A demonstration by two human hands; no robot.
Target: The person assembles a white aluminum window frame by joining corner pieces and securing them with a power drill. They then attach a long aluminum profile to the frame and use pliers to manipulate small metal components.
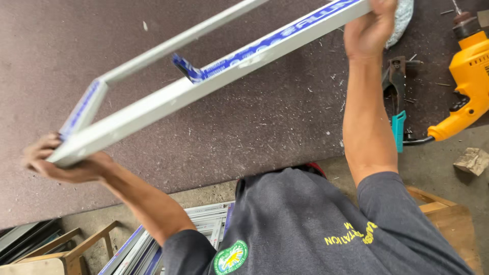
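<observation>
I hold a long rectangular aluminium frame (168, 97), silver with strips of blue protective film, lifted above a dark brown board (244, 132). My left hand (61, 163) grips the frame's near-left corner from underneath. My right hand (368, 28) is closed around the frame's long rail near the top of the view. A loose flap of blue film (186, 67) hangs off the inner side of that rail. Below, my grey shirt (305, 224) fills the lower middle of the view.
A yellow power drill (466, 81) lies at the right on the board, next to pliers with teal handles (398, 102). A wood block (472, 160) sits on the floor. Wooden stools (443, 214) and stacked aluminium profiles (147, 244) stand below.
</observation>
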